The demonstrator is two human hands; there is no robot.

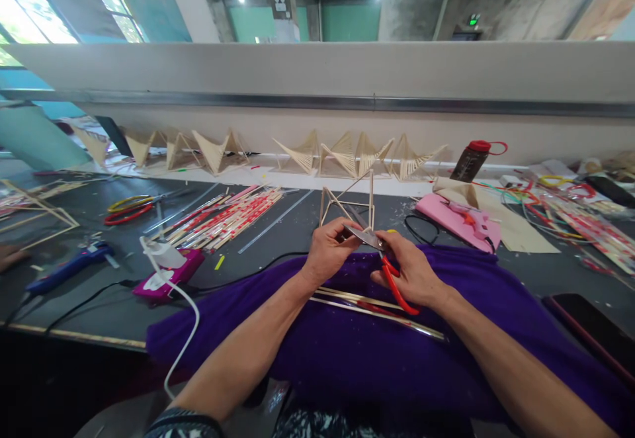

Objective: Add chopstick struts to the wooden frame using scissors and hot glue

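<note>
My right hand (414, 271) is closed round red-handled scissors (384, 262), whose blades point left toward my left hand (328, 251). My left hand is pinched shut at the blade tips, on something too small to make out. Both hands hover over a purple cloth (347, 352) spread across the dark table. Several thin wooden sticks (367, 307) lie on the cloth just under my hands. A stick frame (347, 203) stands upright right behind them.
A row of finished stick models (347, 153) lines the back ledge. A pile of red-and-white wrapped sticks (223, 216) lies left of centre. A pink device (169, 272) and a blue glue gun (69, 269) sit at left. Another pink glue gun (459, 219), a red-capped bottle (471, 159) and a phone (592, 329) are at right.
</note>
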